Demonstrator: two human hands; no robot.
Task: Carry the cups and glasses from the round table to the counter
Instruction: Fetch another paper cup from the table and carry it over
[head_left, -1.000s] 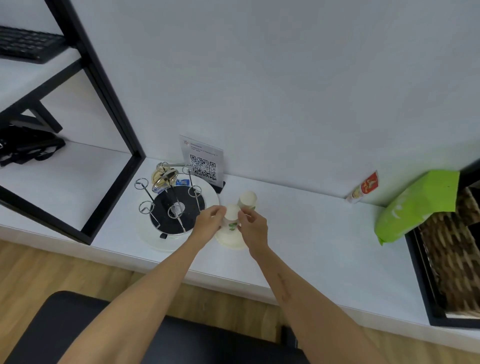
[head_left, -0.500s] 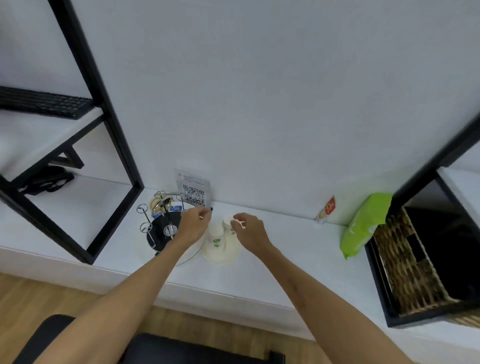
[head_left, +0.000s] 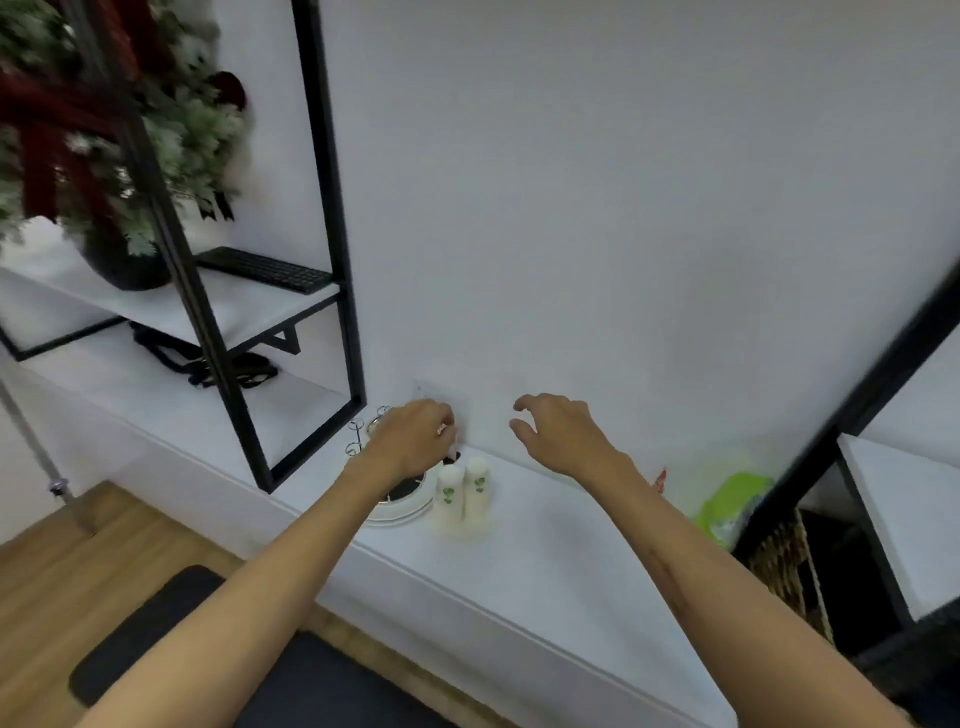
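Left hand: my left hand hung at centre frame with fingers loosely curled downward, holding nothing that I could make out; a small glint showed at the fingertips, too blurred to name.
Right hand: my right hand floated just right of it, fingers relaxed and spread in a loose claw, empty.
Cups: two white paper cups with green leaf prints stood upside down, side by side and touching, below and between my hands, on a pale saucer-like disc.
Key relation: the cups lay below both hands, slightly right of the left one and down-left of the right; their long axes ran upright. I judged the left hand the nearer, though neither touched them.
Counter: the white counter ran from centre left to lower right, and the cups sat on it against the wall.
Neighbours: a white round cup rack with a black centre and wire loops sat just left of the cups, partly under my left wrist.
Farther out: a green packet lay at right beside a wicker basket; a black keyboard rested on the shelf at upper left.
Stage: I judged this pair delivered, with the round table out of view.
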